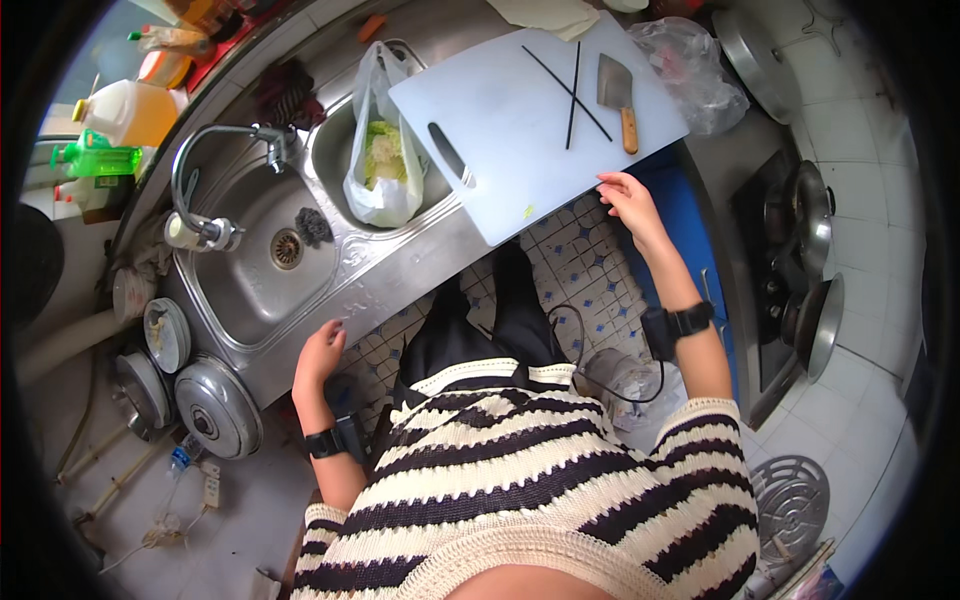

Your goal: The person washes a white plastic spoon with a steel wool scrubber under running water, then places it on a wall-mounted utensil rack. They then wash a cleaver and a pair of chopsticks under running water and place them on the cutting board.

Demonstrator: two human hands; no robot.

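My right hand (631, 204) hangs by the near edge of a white plastic cutting board (502, 135), fingers loosely apart and holding nothing. On that board lie two crossed black chopsticks (574, 94) and a cleaver (616, 82) with its wooden handle towards me. A small green scrap (528, 211) rests near the front corner. Beside the sink's front rim, my left hand (320, 352) is empty, its fingers loosely bent. A white plastic bag (394, 201) with leafy cabbage (385, 154) inside sits in the right sink basin (330, 146), left of the board.
The left basin (259, 300) holds a dark scouring pad (313, 226); a curved faucet (180, 161) arches over it. A gas stove (757, 255) with pans is at right. Stacked plates (166, 335) and a lidded pot (219, 409) stand at left. Bottles (131, 112) line the sill.
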